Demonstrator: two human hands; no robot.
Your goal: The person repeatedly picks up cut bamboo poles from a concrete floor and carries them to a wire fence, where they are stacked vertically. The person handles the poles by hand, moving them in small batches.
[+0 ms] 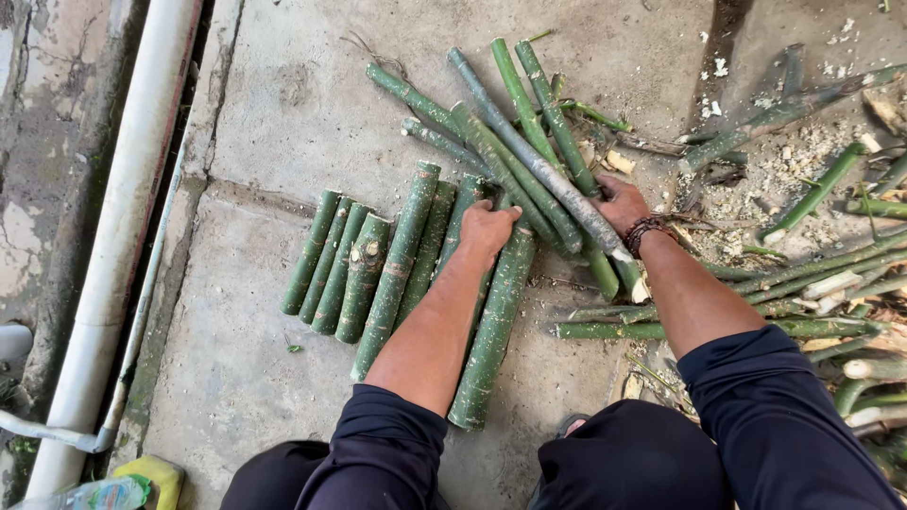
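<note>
Left hand grip flat on cut bamboo row, right hand grip closed on bamboo bundle

We see green bamboo stalks, matt and waxy-smooth; the concrete floor is rough and stained; the white plastic pipe is smooth.

My left hand rests on the bamboo row; the loose stalk pile lies right of it, pipe far left.
</note>
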